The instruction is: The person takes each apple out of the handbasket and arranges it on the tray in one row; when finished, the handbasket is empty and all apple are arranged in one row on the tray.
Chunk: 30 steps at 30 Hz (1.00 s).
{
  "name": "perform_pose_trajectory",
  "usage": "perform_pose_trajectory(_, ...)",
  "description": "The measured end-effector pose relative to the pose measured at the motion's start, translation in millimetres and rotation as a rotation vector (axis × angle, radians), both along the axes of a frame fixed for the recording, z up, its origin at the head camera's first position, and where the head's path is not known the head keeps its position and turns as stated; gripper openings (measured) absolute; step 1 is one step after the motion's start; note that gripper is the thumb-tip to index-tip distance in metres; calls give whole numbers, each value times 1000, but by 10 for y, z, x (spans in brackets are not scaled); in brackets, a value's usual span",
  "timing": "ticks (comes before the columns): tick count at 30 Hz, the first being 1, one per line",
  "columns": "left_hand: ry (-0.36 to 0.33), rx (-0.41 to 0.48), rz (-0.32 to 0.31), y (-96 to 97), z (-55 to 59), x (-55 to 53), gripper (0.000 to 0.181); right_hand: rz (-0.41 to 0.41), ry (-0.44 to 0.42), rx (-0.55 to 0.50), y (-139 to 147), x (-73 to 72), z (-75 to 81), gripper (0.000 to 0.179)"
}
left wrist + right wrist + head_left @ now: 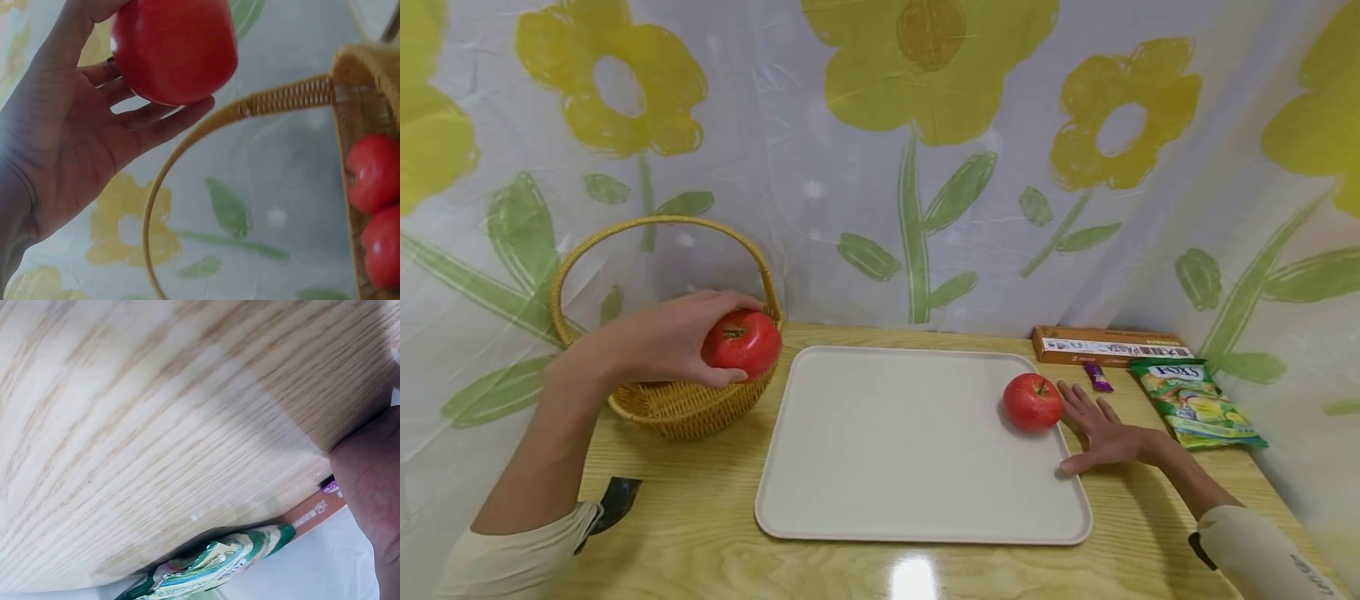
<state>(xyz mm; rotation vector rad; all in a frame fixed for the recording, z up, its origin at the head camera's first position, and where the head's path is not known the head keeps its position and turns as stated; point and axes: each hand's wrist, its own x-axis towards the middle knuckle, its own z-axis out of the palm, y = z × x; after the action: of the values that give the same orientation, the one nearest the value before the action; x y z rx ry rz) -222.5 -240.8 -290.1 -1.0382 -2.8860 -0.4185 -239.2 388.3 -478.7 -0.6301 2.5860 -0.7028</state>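
Observation:
My left hand [673,337] grips a red apple [742,343] above the front of the yellow wicker basket [700,410]. In the left wrist view the fingers curve under that apple [175,50], and two more red apples [375,175] lie inside the basket [347,206]. A further red apple [1032,402] sits on the right side of the white tray [895,442]. Beside it my right hand [1103,436] lies with spread fingers at the tray's right edge, holding nothing. Only part of this hand [372,481] shows in the right wrist view.
Right of the tray lie a green snack bag [1198,404], a small purple packet [1098,377] and a long brown pasta box [1108,346]. The basket's tall arched handle [658,220] rises beside the left hand. A flowered curtain [820,208] hangs behind the wooden table [842,571].

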Motion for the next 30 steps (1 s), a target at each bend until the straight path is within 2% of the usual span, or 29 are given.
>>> perform_pose_trajectory(2,-5,19,-41,83,-29,-32,67,-3,-1,15,-12,3,18,128)
perform_pose_trajectory(6,-61,66,-93,266,-115,-98,66,-6,-1,20,-21,8,36,127)
perform_pose_trajectory(12,-135,101,-160,556,-211,-177,68,-5,1,-14,8,-11,-27,126)
perform_pose_trajectory(16,-140,103,-201,730,-237,-231,71,-15,8,-8,44,-18,-79,124)
perform_pose_trajectory(21,-119,107,-255,934,-293,-309,73,0,8,-15,35,-24,-35,124)
perform_pose_trajectory(26,-81,87,-307,1193,-400,-400,71,11,3,21,-22,-16,40,126)
perform_pose_trajectory(30,-98,48,-321,1439,-506,-460,72,11,-5,27,-27,-6,36,126)
